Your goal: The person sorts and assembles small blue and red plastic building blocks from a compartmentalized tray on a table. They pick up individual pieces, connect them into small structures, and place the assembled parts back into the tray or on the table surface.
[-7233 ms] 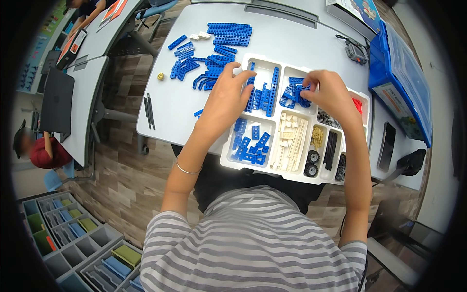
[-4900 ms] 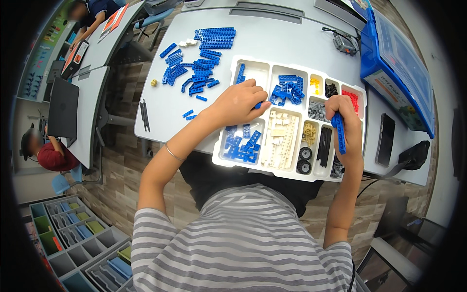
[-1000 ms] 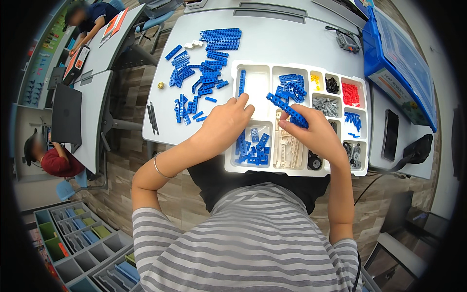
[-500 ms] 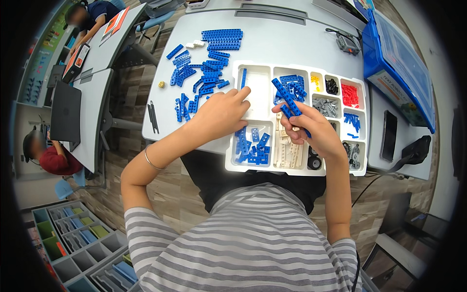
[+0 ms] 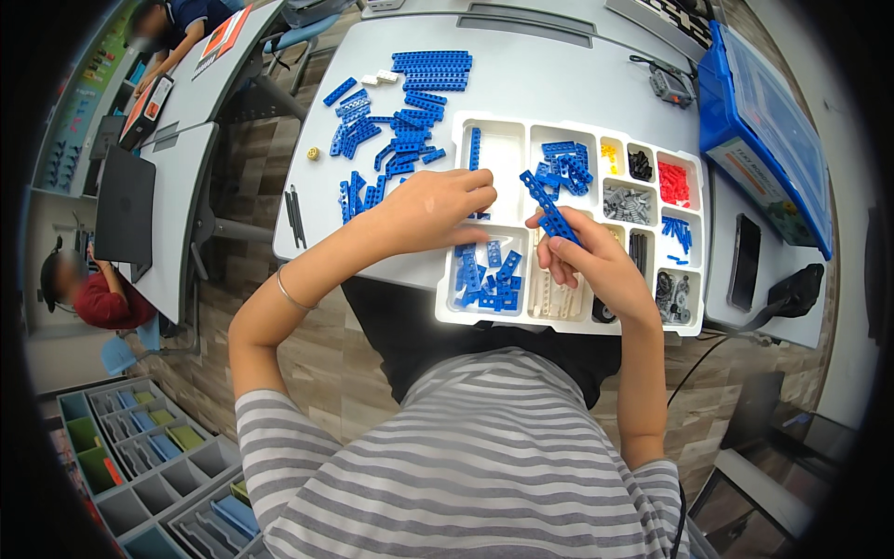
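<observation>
My left hand (image 5: 445, 207) is over the upper left compartment of a white sorting tray (image 5: 450, 307), thumb and fingers apart. A blue perforated building beam (image 5: 476, 147) lies along that compartment's left wall, just beyond my fingers. A bit of blue shows between thumb and fingers; whether I touch it cannot be made out. My right hand (image 5: 601, 261) is closed around blue building beams (image 5: 551, 212), raised over the tray's middle and slanting up to the left. Past their tip, more blue pieces (image 5: 568, 168) fill the upper middle compartment. Short blue pieces (image 5: 494, 289) lie in the lower left one.
Loose blue beams (image 5: 410, 135) are spread left of the tray. Other compartments hold red pegs (image 5: 672, 184), grey connectors (image 5: 629, 205) and cream pieces (image 5: 557, 298). A blue storage bin (image 5: 768, 149) and a phone (image 5: 745, 261) are on the right. Two people sit at desks leftward.
My left hand has shifted slightly right, its fingers more bent. My right hand has lowered a little, and the beams in it sit closer together. The whole view has moved slightly.
</observation>
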A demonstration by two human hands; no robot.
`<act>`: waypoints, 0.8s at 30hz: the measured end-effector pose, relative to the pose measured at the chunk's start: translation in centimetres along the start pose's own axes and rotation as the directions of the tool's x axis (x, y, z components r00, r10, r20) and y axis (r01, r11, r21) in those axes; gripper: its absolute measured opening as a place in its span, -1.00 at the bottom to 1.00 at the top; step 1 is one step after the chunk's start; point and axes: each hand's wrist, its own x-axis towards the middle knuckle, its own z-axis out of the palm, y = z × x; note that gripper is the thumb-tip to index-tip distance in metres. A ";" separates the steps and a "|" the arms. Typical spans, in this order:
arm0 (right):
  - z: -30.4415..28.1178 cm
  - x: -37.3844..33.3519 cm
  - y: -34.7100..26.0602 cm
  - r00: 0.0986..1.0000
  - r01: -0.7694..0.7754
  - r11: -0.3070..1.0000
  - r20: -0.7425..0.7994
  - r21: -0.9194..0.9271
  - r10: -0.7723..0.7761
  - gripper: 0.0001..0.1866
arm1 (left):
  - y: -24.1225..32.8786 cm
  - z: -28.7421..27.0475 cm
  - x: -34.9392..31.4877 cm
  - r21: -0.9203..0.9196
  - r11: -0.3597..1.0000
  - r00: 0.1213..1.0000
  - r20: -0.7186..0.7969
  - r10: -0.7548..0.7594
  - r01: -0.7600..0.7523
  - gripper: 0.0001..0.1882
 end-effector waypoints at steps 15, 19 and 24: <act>4.5 -2.8 0.4 0.989 -0.058 0.995 -0.142 -0.076 0.047 -0.80 | 2.1 1.2 -2.1 -0.062 0.968 0.955 -0.190 0.227 -0.243 -0.79; 5.0 -2.4 0.7 0.979 0.049 0.939 -0.171 -0.340 -0.113 -0.75 | 2.7 0.7 -2.8 -0.110 0.983 0.944 -0.312 0.108 -0.149 -0.81; 5.3 -1.9 0.8 0.974 -0.015 0.867 -0.203 -0.499 -0.100 -0.77 | 2.3 0.0 -3.6 -0.252 0.960 0.842 -0.485 -0.237 0.124 -0.90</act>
